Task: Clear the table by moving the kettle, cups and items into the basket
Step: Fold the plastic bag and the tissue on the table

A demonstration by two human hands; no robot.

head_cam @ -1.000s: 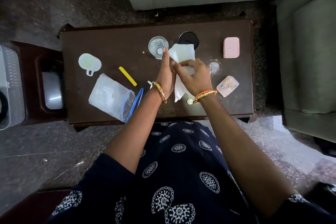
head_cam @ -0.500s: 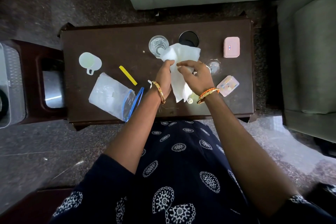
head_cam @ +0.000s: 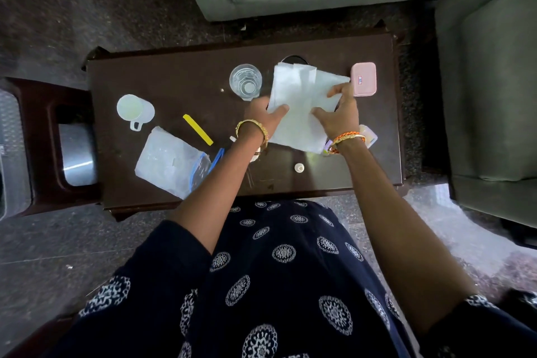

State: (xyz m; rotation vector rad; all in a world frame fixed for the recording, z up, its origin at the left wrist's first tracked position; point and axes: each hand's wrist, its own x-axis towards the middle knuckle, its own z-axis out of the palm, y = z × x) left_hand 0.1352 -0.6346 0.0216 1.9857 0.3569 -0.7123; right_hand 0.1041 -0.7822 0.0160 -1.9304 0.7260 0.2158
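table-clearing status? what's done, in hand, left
Done: nothing visibly; no basket or kettle can be made out in this view. In hand: the left hand and the right hand hold a white tissue spread open above the table. Left: the glass, white cup, pink box, zip bag and yellow strip sit on the table.

The white tissue (head_cam: 302, 107), earlier bunched between both hands, is now spread open above the table (head_cam: 174, 78). The left hand (head_cam: 266, 119) and right hand (head_cam: 338, 116) have moved apart to its opposite edges. It now covers most of the dark round object beside the glass (head_cam: 245, 81), apparently a lid.
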